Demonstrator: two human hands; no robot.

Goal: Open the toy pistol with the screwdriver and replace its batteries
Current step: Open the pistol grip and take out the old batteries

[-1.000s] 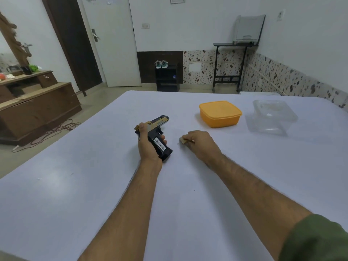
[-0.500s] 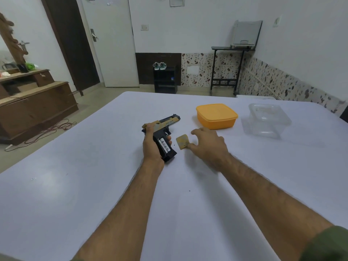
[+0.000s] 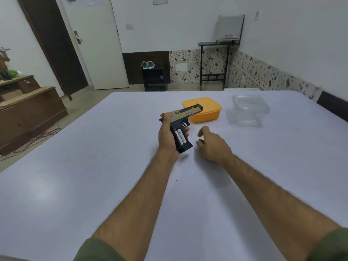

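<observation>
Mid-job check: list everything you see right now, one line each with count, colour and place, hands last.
toy pistol: 1, black and tan, held up off the table, grip compartment open
batteries: 2, white, side by side in the open grip
orange container: 1, lidded, on the table behind the pistol
clear container: 1, transparent, on the table right of the orange one
table: 1, white
shoes: 1 pair, teal, on a black stand by the far wall
left hand: grips the pistol's grip
right hand: beside the pistol, fingers curled; something small and dark at the fingertips, unclear
</observation>
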